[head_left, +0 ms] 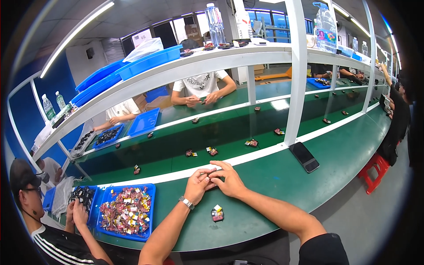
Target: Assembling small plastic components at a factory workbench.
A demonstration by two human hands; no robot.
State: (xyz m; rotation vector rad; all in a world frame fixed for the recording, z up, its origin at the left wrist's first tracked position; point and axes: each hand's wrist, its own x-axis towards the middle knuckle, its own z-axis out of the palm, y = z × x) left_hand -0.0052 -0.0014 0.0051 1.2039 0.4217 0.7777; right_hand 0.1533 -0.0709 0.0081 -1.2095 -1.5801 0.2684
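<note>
My left hand (197, 185), with a metal-banded watch at the wrist, is closed on a small dark-reddish part (212, 172). My right hand (229, 180) meets it from the other side, its thumb and fingers pinching the same part. Fingers cover most of it, so its exact kind is hidden. On the green bench just below my hands lies a small red-and-black electronic assembly (217, 214) with yellow and white pieces. Left of my left forearm, a blue tray (153, 207) is heaped with similar small assemblies.
A black phone (304, 157) lies right of my hands, beside a white upright post (297, 88). Beyond the white rail, small assemblies (212, 151) are spread along a green conveyor belt (170, 148). At left a co-worker (31, 198) handles black parts; others sit across. A red stool (375, 171) stands right.
</note>
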